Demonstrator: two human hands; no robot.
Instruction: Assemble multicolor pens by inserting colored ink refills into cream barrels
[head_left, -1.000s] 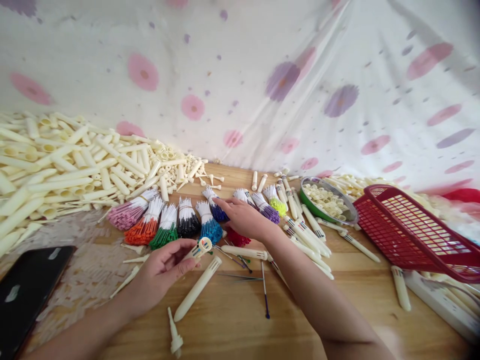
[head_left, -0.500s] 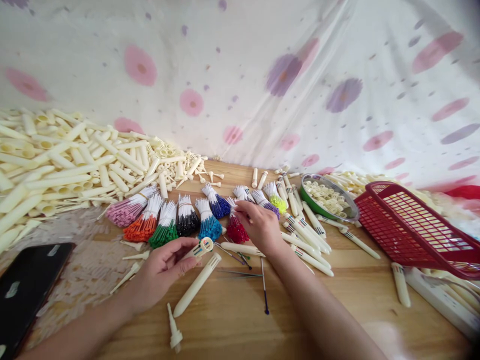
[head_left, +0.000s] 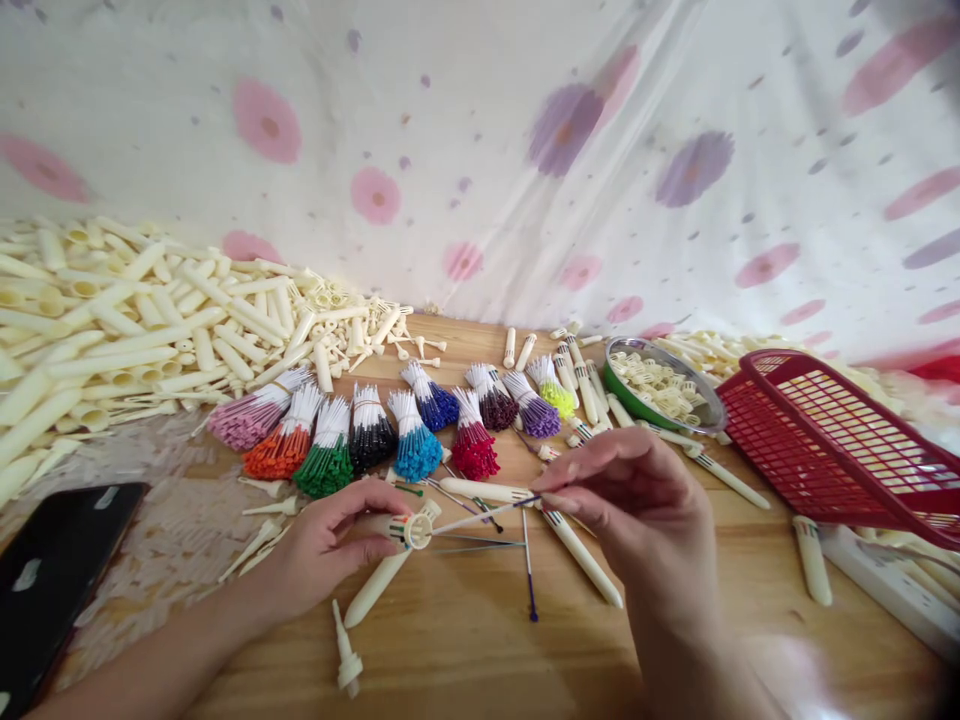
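Note:
My left hand [head_left: 341, 535] is closed around a short cream pen barrel [head_left: 386, 527] with coloured sliders in its slots, its round open end facing right. Between thumb and forefinger, my right hand [head_left: 637, 520] pinches a thin pen refill [head_left: 480, 516], white with a dark purple-blue end. The refill's white tip is at the barrel's opening; whether it is inside I cannot tell. Under the left hand lies a cream pen tube [head_left: 375, 585]. Tweezers [head_left: 480, 543] and a loose purple-ended refill [head_left: 529, 570] rest on the table between the hands.
Refill bundles [head_left: 416, 455] in several colours stand behind the hands. A heap of cream tubes [head_left: 142, 320] fills the left, beside a black phone [head_left: 64, 570]. A green bowl [head_left: 626, 395] of small cream parts and a red basket [head_left: 825, 440] are at right.
My right hand has come back from the refill bundles toward me and right, now with a refill in its fingers. The left hand has turned the barrel slightly toward it.

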